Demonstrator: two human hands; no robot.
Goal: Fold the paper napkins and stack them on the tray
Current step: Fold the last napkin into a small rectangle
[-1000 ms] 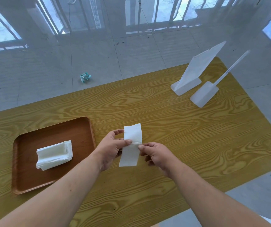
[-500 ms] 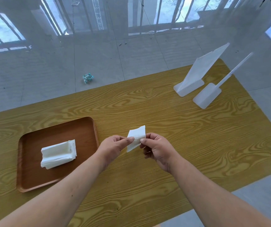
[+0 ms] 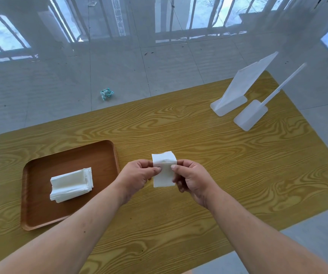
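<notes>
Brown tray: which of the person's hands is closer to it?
Left. The left hand pinches the napkin just right of the tray; the right hand pinches the napkin's other edge, farther away.

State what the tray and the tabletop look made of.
Tray: probably wood or wood-look plastic, smooth satin brown, with a faint sheen on the rim. Tabletop: likely laminate printed with bold yellow wood grain; the swirls look too regular, and the surface is matte.

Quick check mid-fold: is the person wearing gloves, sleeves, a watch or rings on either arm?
No. The left hand and right hand are bare, with no gloves, and no ring shows. The left forearm and right forearm are uncovered to the frame edge: no sleeves, watch or wristband in view.
</notes>
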